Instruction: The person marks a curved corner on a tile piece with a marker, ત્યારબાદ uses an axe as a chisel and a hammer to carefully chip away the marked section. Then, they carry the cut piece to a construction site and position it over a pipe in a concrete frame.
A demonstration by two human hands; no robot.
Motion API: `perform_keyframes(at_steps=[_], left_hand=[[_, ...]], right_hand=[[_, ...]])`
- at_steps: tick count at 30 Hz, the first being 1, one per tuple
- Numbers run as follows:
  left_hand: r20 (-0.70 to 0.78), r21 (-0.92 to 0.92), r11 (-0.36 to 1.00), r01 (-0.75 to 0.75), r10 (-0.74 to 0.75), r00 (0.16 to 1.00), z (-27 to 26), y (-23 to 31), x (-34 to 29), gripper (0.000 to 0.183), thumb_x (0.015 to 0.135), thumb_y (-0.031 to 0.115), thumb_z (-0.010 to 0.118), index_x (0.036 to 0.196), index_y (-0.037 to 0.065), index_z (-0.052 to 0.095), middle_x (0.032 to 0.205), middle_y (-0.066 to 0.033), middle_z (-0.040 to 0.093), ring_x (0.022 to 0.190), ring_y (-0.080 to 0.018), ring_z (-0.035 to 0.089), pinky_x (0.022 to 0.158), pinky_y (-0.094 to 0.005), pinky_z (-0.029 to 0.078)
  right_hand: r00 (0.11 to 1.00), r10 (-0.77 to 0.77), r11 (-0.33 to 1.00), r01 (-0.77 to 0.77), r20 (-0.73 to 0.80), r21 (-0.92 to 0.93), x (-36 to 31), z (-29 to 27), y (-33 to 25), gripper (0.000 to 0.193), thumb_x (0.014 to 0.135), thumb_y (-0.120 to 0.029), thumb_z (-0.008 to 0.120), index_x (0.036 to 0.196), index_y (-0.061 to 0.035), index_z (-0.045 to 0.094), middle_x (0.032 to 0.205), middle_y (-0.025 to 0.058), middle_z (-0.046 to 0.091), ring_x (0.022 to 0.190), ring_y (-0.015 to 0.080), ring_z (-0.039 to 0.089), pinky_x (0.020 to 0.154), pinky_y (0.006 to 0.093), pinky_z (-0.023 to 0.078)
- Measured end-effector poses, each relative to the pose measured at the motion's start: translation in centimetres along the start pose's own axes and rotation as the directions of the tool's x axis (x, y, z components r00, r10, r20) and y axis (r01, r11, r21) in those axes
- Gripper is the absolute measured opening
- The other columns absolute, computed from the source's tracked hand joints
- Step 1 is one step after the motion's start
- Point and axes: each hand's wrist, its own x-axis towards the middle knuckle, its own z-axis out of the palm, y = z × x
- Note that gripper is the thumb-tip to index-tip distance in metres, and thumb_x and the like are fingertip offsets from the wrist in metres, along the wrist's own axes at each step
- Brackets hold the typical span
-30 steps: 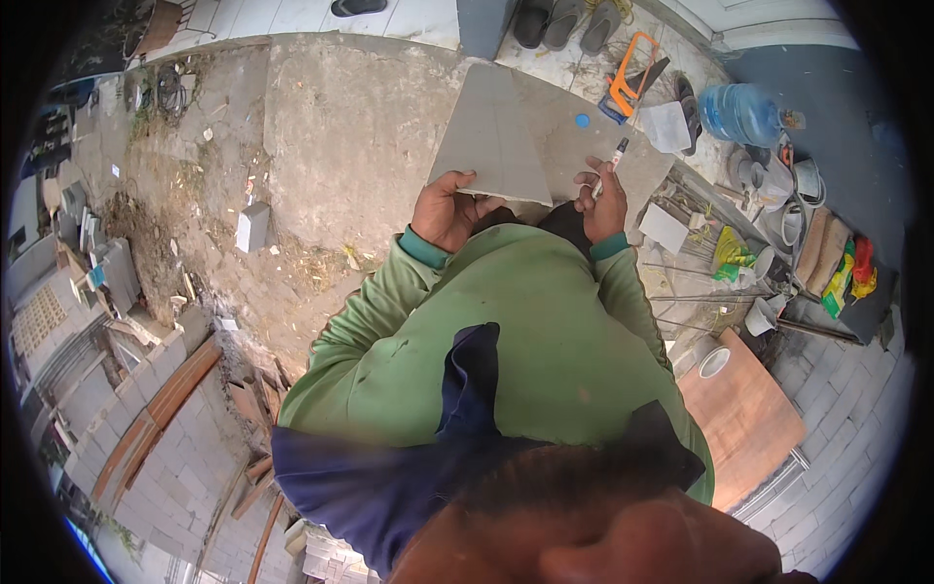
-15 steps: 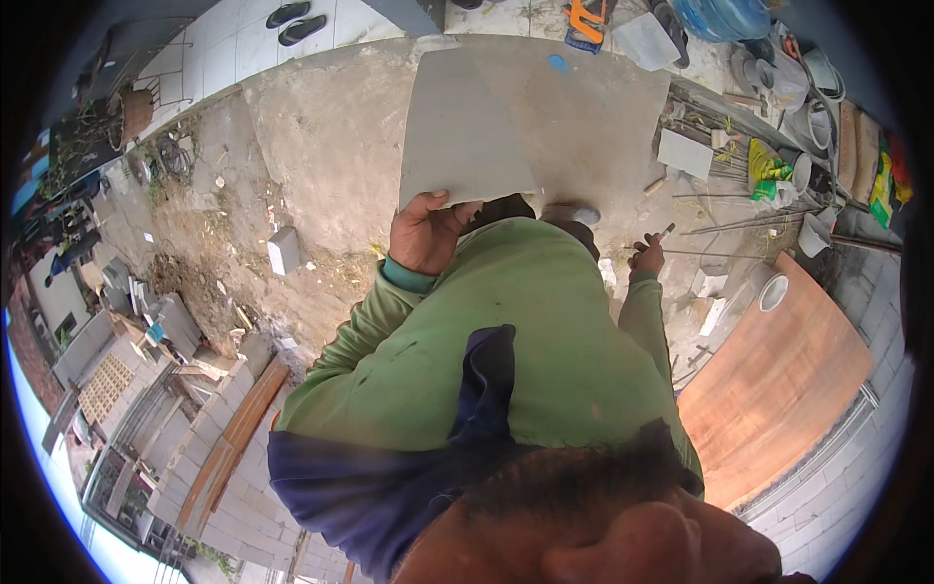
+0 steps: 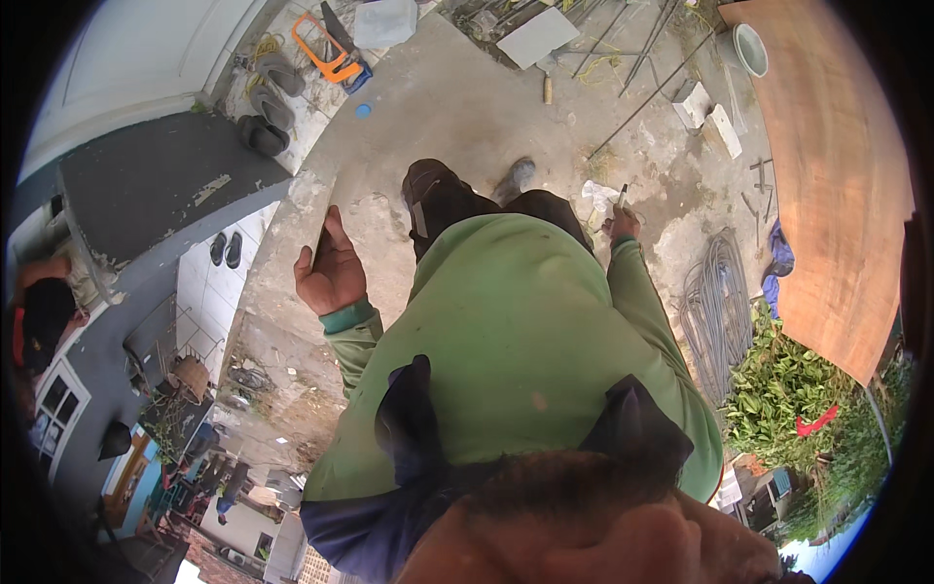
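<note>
My left hand point(image 3: 333, 276) is held out to the left with the palm partly turned up. Between its thumb and fingers is the thin edge of a grey board point(image 3: 320, 247), seen almost edge-on, so its face is hidden. On the other side, my right hand point(image 3: 624, 225) is closed around a slim pen-like marker point(image 3: 623, 195) that points away from me. White crumpled scraps point(image 3: 598, 195) lie on the ground just beside that hand.
A large plywood sheet point(image 3: 837, 175) leans at the right, with a bucket point(image 3: 747, 51) and coiled cable point(image 3: 718, 311) near it. White blocks point(image 3: 693, 103), thin rods and an orange-framed saw point(image 3: 324, 49) lie ahead. Another person point(image 3: 44, 316) is at far left.
My body has turned to the left, and the view swings with it. The grey board has gone from face-on in front of me to edge-on at my left. The marker stays in my right hand.
</note>
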Motion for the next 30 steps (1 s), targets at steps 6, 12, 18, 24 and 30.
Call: perform_keyframes(at_steps=[6,12,18,24,30], left_hand=[[-0.015,-0.059,0.991,0.123,-0.124,0.992,2.4,-8.2,4.2,0.057,0.096,0.019,0.030,0.142,-0.014,0.021,0.148,-0.0300,0.028,0.137,-0.0440,0.032,0.107,-0.0512,0.044],[-0.023,0.090,0.990,0.107,-0.105,0.994,5.8,-17.7,8.6,0.055,0.102,0.035,0.029,0.136,-0.008,0.038,0.139,-0.0245,0.043,0.127,-0.0427,0.045,0.103,-0.0493,0.048],[-0.342,0.097,0.981,0.168,-0.126,0.931,9.7,-28.3,15.2,0.067,0.101,0.053,0.024,0.140,-0.001,0.032,0.133,-0.0177,0.051,0.121,-0.0384,0.052,0.093,-0.0473,0.051],[-0.444,0.183,0.969,0.165,-0.068,0.893,12.9,-37.7,21.5,0.071,0.100,0.058,0.021,0.140,0.001,0.030,0.137,-0.0119,0.049,0.116,-0.0365,0.055,0.085,-0.0448,0.053],[-0.576,0.136,0.984,0.118,-0.018,0.817,12.0,-40.1,26.1,0.076,0.097,0.063,0.022,0.131,-0.001,0.043,0.128,-0.0125,0.055,0.109,-0.0348,0.058,0.081,-0.0434,0.054]], right_hand=[[0.997,-0.070,0.988,0.065,-0.030,-0.138,3.4,-2.5,-2.2,0.028,0.085,-0.024,0.069,0.097,0.0017,0.067,0.065,0.0086,0.061,0.049,0.0157,0.057,0.042,0.0314,0.044],[0.998,-0.060,0.977,0.062,0.020,-0.203,9.2,-2.4,-7.5,0.019,0.087,-0.021,0.067,0.092,-0.0023,0.063,0.069,0.0039,0.059,0.053,0.0144,0.056,0.044,0.0286,0.041],[0.985,-0.058,0.986,0.081,0.163,-0.143,13.8,1.6,-16.5,0.013,0.089,-0.016,0.064,0.087,-0.0038,0.061,0.067,0.0027,0.056,0.052,0.0147,0.055,0.041,0.0278,0.040],[0.989,-0.062,0.944,0.101,0.132,-0.315,20.7,-0.3,-28.7,0.019,0.086,-0.016,0.065,0.096,-0.0010,0.065,0.068,0.0037,0.059,0.053,0.0143,0.058,0.042,0.0281,0.043],[0.988,-0.114,0.960,0.137,0.105,-0.244,28.4,0.9,-40.5,0.016,0.087,-0.014,0.063,0.094,-0.0006,0.064,0.068,0.0031,0.057,0.053,0.0141,0.057,0.046,0.0293,0.045]])
